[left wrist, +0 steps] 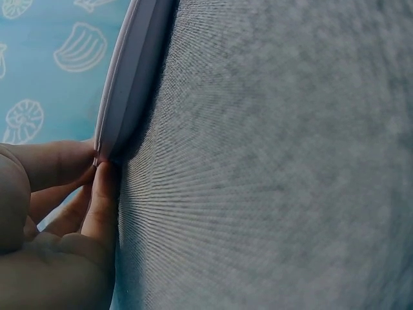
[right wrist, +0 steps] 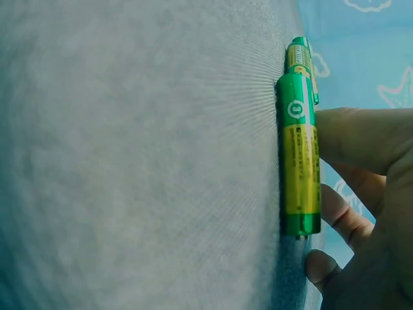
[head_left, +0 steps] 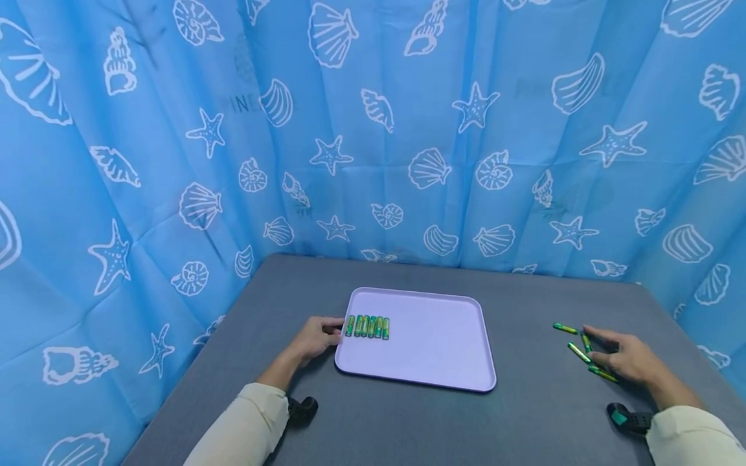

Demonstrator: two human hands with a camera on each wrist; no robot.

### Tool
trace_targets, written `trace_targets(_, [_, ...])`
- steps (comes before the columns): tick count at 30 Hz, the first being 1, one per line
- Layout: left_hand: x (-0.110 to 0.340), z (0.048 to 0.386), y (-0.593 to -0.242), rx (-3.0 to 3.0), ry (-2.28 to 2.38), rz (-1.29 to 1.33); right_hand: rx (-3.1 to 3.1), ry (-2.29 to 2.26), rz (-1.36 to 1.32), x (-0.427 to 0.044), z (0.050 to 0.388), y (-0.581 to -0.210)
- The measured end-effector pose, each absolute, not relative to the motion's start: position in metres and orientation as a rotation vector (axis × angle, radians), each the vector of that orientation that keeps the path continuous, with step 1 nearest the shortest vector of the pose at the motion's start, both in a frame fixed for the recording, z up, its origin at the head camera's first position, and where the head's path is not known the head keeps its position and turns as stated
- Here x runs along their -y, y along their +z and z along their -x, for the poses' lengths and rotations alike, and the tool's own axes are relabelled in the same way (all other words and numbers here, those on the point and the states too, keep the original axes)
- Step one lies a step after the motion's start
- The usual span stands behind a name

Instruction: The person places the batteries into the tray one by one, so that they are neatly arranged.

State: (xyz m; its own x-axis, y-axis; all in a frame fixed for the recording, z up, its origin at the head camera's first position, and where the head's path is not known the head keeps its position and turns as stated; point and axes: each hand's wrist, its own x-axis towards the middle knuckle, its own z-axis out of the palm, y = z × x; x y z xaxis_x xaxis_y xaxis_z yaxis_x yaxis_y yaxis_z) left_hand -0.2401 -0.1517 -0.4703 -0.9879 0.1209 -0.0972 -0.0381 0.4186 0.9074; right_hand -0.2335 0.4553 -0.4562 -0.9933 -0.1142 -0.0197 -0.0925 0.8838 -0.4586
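A pale lilac tray (head_left: 431,356) lies on the table, with a row of several green and yellow batteries (head_left: 368,326) standing side by side near its left edge. My left hand (head_left: 311,338) pinches the tray's left rim between thumb and finger; the left wrist view shows the grip on the tray edge (left wrist: 126,84). On the right, several loose batteries (head_left: 565,329) lie on the table. My right hand (head_left: 632,359) is over them, thumb and forefinger apart around one battery (head_left: 586,342). A nearer battery (right wrist: 301,168) partly covers the fingers in the right wrist view.
The grey cloth-covered table (head_left: 408,424) reaches back to a blue curtain (head_left: 384,142) printed with white shells and starfish. Dark wrist devices (head_left: 303,411) sit at both cuffs. Table surface separates the tray from the loose batteries.
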Motion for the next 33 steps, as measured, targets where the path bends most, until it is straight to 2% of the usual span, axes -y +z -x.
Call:
trace_targets(23, [0.153,0.241,-0.470,-2.512,1.632,-0.107,-3.072,-0.909,-0.058,-0.451,0.223,-0.453])
trace_targets(33, [0.154,0.240,-0.471,-2.496,1.649,-0.124,-3.166,-0.910,0.138,-0.432,0.213,-0.436])
